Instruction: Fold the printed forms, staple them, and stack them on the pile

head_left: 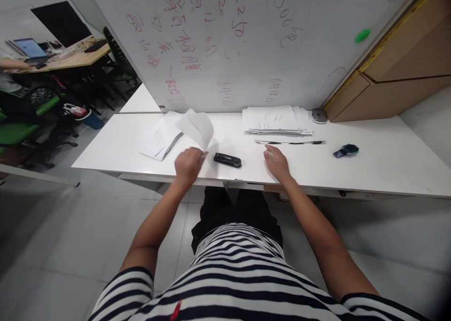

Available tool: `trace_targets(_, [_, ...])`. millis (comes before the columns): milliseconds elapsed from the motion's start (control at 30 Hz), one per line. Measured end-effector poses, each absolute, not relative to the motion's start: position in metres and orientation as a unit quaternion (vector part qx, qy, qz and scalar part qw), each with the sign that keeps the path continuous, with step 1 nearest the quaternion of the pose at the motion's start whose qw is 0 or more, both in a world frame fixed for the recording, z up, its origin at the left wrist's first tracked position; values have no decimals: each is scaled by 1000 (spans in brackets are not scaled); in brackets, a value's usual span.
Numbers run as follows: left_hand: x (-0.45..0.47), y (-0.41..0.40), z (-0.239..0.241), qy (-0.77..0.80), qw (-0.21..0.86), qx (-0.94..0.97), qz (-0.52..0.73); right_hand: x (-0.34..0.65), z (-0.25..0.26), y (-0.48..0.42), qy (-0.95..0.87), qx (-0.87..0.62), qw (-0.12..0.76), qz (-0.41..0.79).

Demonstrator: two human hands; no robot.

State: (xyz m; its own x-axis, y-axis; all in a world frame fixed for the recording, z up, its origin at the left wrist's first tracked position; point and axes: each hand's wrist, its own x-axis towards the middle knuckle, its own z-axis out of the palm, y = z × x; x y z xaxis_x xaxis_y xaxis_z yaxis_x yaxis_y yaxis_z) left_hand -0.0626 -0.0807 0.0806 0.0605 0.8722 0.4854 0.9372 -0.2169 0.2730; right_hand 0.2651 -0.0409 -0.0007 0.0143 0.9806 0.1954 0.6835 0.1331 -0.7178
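Pinched in my left hand (190, 165) is the corner of some white paper sheets (198, 126), which curl up over the pile on the left. That paper pile (158, 140) lies partly under the lifted sheets. A black stapler (227, 160) rests on the white desk (246, 171) between my hands, touched by neither. My right hand (277, 164) is open near the desk's front edge and holds nothing, its fingers loosely curved. Just beyond its fingertips lies a thin strip with dark patches (292, 142).
Behind the strip sits a thick paper stack (271, 120), with a grey computer mouse (319, 116) beside it. A small dark blue object (346, 150) lies at right. A whiteboard (246, 44) and cardboard boxes (369, 98) bound the desk's back. Another person's arm (16, 64) shows far left.
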Motion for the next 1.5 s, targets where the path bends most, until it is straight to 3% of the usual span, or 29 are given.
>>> trace_targets(67, [-27,-104,71,-514,38,-809,-283,262,10,-63,-618,-569,422,340])
trace_targets(200, [23,-132,45,-383,-23,-893,-238,261,26,-116,-520,-481,449,544])
trace_targets(400, [48,-137,19,-372,-150,-889,-222,275,21,-165,-475,-536,408,566])
trace_targets(567, [54,-135,26,-445,-329,-793,-255,284,3,-175,-390,-544,451,590])
trace_targets(667, [53,-133,32,-502,-375,-715,-311,289,-5,-179,-326,-533,471,623])
trace_targets(800, [46,-130,37,-577,-360,-615,-399,296,-6,-187,-275,-509,448,682])
trace_targets(1033, [31,-126,40,-596,-222,-587,-501,312,2,-197,-351,-449,359,739])
trace_targets(1300, [35,-129,27,-489,-119,-735,-454,302,-16,-193,-361,-541,366,665])
trace_targets(1500, [56,-137,31,-423,-193,-837,-289,281,-16,-192,-358,-614,385,589])
